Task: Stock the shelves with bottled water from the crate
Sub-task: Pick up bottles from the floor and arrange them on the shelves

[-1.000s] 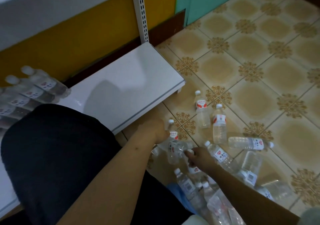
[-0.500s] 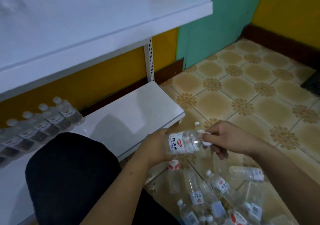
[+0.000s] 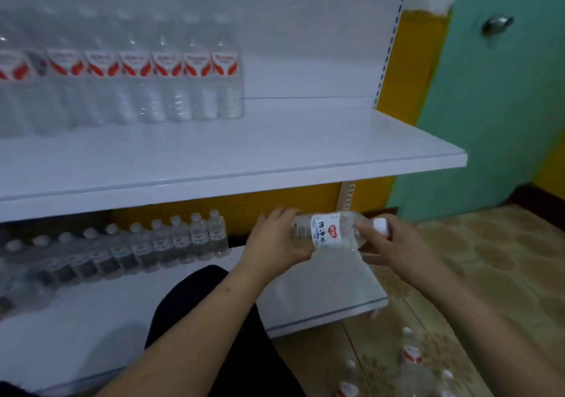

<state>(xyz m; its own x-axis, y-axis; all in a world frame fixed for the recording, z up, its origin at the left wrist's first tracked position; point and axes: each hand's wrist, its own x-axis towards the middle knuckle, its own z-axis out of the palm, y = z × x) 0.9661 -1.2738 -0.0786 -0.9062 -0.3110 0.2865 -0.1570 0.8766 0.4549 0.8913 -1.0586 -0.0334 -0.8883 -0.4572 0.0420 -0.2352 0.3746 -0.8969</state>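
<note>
The person crouches by the shelving with one water bottle held sideways in the air in front of the lower shelf, cap pointing right. The left hand wraps its fingers round the base end, while the right hand pinches the neck just behind the white cap. It looks full, so I'd judge it moderately heavy for its size, with thin clear walls that give a little under a squeeze and a smooth skin that could slip; the ribbed body or the stiffer neck seem the surest places to grip. Its white label carries a red heart-like mark and dark blue Chinese characters, the last of which reads 水; the rest I cannot make out for certain. Rows of bottles already stand on the lower shelf and on the upper shelf, their red-and-white labels too blurred to read. More bottles lie loose on the tiled floor.
</note>
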